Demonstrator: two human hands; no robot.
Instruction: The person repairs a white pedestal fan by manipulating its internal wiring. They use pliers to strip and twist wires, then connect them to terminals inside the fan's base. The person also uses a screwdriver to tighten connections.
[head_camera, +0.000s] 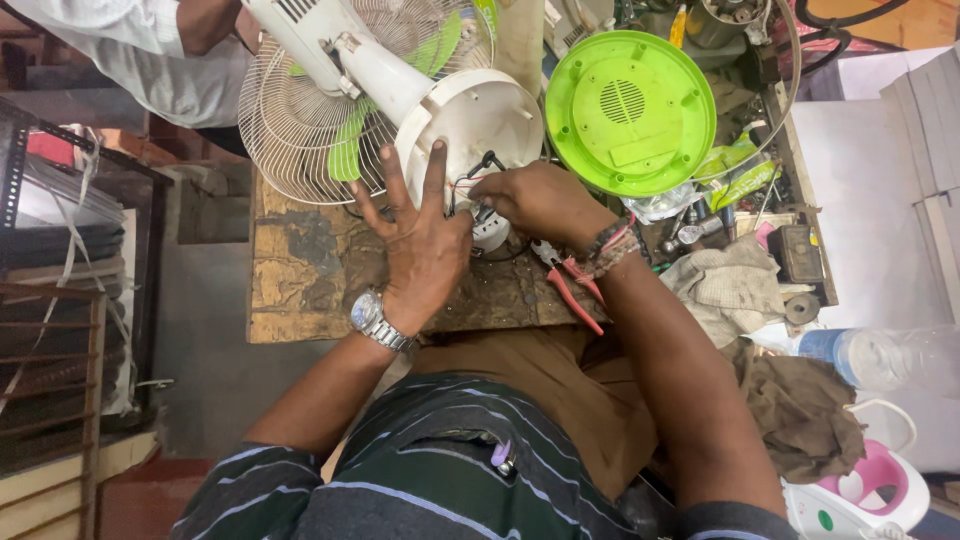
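— Left hand (420, 240): state?
— Open, fingers spread, palm down. Fingertips pressed on the white fan base (475, 125), just beyond the knuckles. Metal wristwatch (372, 318) on the wrist.

— Right hand (540, 200)?
— Curled, fingertips pinched at the red and black wires (478, 178) coming out of the open base. Exact grip hidden by the knuckles; appears closed on the wires. Bead bracelets (608, 245) at the wrist.

— Position of the fan?
— Lying tipped on the worn wooden bench (300, 280), base toward both hands, white neck (385, 75) running away from the left fingertips to the wire cage (290, 130) with green blades (350, 150) inside.

— Items near the right hand?
— Round green cover (630, 110) just beyond it, underside up. Red-handled pliers (570, 285) under the wrist, resting on the bench. Grey rag (730, 285) to the outer side of the forearm, with small clutter beyond it too jumbled to identify.

— Further out?
— Clear plastic bottle (880, 355) well apart on the right; pink and white iron (860, 490) nearer the elbow. Another person's white sleeve (150, 60) beyond the cage, clear of both hands.
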